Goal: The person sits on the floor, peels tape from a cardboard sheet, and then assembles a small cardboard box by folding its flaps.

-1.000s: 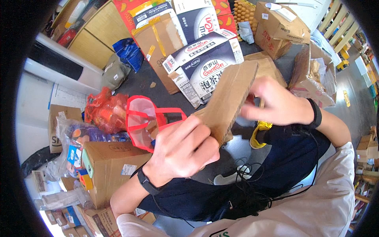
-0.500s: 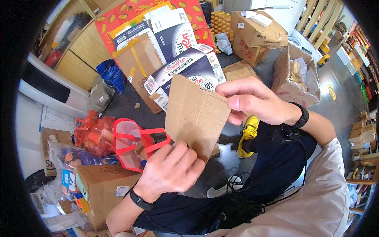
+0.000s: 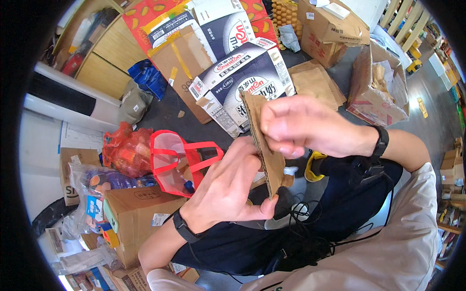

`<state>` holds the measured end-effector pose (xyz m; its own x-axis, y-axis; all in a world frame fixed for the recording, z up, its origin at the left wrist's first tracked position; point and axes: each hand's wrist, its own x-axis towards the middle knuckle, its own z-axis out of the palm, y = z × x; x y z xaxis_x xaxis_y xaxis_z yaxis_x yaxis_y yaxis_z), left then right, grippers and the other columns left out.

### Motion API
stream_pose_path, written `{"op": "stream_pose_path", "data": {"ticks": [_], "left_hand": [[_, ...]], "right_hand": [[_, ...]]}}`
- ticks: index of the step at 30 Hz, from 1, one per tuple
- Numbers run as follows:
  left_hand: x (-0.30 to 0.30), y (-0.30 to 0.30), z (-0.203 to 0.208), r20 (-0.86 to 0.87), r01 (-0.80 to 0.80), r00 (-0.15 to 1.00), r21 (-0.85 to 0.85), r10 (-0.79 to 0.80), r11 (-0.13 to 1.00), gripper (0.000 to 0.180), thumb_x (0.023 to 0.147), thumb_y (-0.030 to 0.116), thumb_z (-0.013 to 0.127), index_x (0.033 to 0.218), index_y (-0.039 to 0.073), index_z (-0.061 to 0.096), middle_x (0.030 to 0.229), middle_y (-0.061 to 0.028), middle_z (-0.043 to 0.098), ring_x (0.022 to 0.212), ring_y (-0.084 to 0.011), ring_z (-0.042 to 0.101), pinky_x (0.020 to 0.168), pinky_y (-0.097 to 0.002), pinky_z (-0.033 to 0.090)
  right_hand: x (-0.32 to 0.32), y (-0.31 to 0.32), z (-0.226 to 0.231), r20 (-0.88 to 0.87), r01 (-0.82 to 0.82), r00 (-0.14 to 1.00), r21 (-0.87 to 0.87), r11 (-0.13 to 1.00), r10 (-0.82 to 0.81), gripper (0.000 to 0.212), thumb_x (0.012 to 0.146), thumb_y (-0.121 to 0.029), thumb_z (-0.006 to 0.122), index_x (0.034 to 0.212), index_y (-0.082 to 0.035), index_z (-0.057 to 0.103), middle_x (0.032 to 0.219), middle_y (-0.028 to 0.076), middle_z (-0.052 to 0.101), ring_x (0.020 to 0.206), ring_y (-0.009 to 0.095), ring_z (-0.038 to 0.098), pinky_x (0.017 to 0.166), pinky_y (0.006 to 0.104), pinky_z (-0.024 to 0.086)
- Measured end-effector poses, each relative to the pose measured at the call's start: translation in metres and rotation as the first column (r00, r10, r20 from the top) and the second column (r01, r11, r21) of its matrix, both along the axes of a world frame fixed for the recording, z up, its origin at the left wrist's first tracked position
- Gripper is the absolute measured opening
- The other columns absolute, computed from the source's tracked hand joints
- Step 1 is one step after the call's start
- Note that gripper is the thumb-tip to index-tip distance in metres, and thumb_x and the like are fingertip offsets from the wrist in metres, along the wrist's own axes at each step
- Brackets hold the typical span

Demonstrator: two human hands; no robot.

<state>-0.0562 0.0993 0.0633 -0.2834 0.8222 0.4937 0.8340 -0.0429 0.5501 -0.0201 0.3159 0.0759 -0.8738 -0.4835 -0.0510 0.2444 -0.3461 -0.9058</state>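
Observation:
A piece of brown corrugated cardboard (image 3: 270,164) stands nearly edge-on in front of me, its fluted edge toward the left. My left hand (image 3: 228,186) grips its lower left side, with the thumb at the bottom corner and the other fingertips hidden behind the edge. Against its upper right part, my right hand (image 3: 308,126) is closed with bent, slightly blurred fingers pinching it. Beyond the cardboard lies a flattened white and dark blue printed carton (image 3: 240,80). A red-trimmed mesh bag (image 3: 167,177) with two handles stands left of my left hand.
A flattened brown box (image 3: 194,58) and red patterned board (image 3: 141,24) lie at the back. An open carton holding scraps (image 3: 371,99) stands right, near stacked boxes (image 3: 325,39). At left are a red net bag (image 3: 127,153) and brown box (image 3: 138,206). My yellow shoe (image 3: 314,167) is below.
The cardboard has turned from showing its broad face to nearly edge-on. My left hand has moved up and right along it, and my right hand's fingers have curled in. The view has shifted slightly.

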Motion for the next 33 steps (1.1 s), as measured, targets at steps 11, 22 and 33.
{"op": "stream_pose_path", "data": {"ticks": [11, 22, 33], "left_hand": [[0.001, -0.006, -0.001, -0.284, -0.066, 0.958, -0.084, 0.039, 0.994, 0.033, 0.073, 0.013, 0.068, 0.093, -0.008, 0.051, 0.104, -0.0249, 0.055, 0.104, -0.0439, 0.057, 0.075, -0.0436, 0.055], [0.0, -0.009, -0.002, -0.119, -0.094, 0.988, 0.075, 0.102, 0.993, 0.036, 0.066, -0.002, 0.057, 0.101, -0.009, 0.053, 0.103, -0.0261, 0.061, 0.08, -0.0365, 0.068, 0.066, -0.0376, 0.055], [-0.001, -0.006, 0.004, -0.135, -0.401, 0.901, 0.111, 0.413, 0.909, 0.014, 0.078, 0.004, 0.077, 0.082, -0.003, 0.065, 0.058, -0.0111, 0.059, 0.045, -0.0216, 0.058, 0.043, -0.0304, 0.044]], "right_hand": [[0.003, -0.001, -0.013, -0.215, 0.014, 0.977, 0.071, 0.997, 0.002, 0.027, 0.089, -0.007, 0.07, 0.078, -0.008, 0.045, 0.078, -0.007, 0.048, 0.072, -0.001, 0.044, 0.064, 0.0172, 0.039], [-0.013, 0.027, -0.007, -0.905, 0.799, 0.337, 0.128, 0.588, -0.26, 0.044, 0.075, -0.016, 0.083, 0.107, -0.002, 0.057, 0.094, 0.002, 0.055, 0.084, 0.013, 0.051, 0.081, 0.0265, 0.042], [-0.005, 0.018, -0.018, -0.755, 0.527, 0.644, 0.32, 0.787, -0.125, 0.031, 0.082, -0.018, 0.078, 0.102, -0.001, 0.063, 0.092, 0.008, 0.064, 0.087, 0.012, 0.059, 0.077, 0.0264, 0.048]]}}
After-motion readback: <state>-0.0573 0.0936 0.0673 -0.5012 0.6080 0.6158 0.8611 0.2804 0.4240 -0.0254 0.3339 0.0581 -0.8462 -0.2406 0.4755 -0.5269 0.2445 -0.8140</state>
